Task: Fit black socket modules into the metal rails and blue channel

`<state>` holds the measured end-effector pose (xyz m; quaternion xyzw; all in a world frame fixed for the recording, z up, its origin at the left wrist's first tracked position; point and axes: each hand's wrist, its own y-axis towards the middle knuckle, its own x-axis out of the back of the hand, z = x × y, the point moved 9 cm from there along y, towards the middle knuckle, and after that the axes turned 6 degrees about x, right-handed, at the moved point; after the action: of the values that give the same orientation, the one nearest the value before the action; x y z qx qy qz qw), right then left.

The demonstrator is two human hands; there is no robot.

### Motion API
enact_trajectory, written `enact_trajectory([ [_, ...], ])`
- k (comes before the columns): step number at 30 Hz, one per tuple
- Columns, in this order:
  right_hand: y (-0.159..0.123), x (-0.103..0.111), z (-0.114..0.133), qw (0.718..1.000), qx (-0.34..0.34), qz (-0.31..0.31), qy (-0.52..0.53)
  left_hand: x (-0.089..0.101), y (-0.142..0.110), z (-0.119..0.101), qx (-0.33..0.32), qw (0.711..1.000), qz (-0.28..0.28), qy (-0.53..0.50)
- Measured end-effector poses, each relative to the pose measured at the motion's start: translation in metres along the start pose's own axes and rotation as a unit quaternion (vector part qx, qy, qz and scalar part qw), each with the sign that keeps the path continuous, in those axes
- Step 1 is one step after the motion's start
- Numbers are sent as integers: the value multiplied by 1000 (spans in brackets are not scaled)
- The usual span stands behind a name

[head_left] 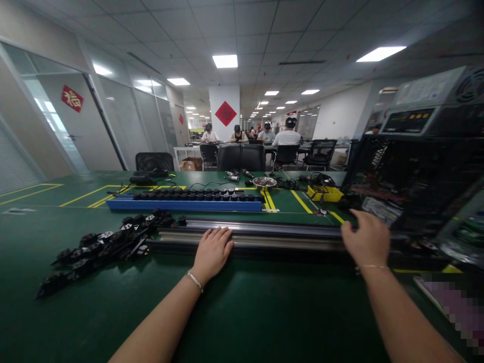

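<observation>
Two long, dark metal rails [287, 243] with a shiny strip lie side by side across the green table. My left hand [214, 252] rests flat on the nearer rail, fingers stretched out. Over the rails' right part is my right hand [366, 239], its thumb apart from its fingers; whether it touches the metal I cannot tell. Off the rails' left end, several black parts with white round faces [102, 247] lie in slanting rows. Behind the rails stands a blue channel [181, 205] with a row of similar black parts along it.
A metal bowl [263, 182] and a yellow bin [325, 194] with cables stand farther back. On the right are an open black computer case [401, 166] and a power supply box [431, 91]. Yellow tape marks the green table [264, 317]. Several people sit at tables beyond.
</observation>
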<state>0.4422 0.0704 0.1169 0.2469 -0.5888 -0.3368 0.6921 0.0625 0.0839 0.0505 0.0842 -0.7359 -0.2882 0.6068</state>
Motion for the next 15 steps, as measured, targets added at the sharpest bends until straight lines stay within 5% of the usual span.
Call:
enact_trajectory([
  [3,-15,15,-93,981,-177,-39,-71,0,1,1,2,1000,-4,-2],
  [7,-45,-7,-160,950,-297,70,-64,0,1,0,3,1000,-14,-5],
  [10,-54,-20,-170,936,-323,126,-53,-1,1,1,7,1000,-15,-3],
  [15,-51,-19,-162,942,-308,114,-68,1,1,0,5,1000,-21,3],
])
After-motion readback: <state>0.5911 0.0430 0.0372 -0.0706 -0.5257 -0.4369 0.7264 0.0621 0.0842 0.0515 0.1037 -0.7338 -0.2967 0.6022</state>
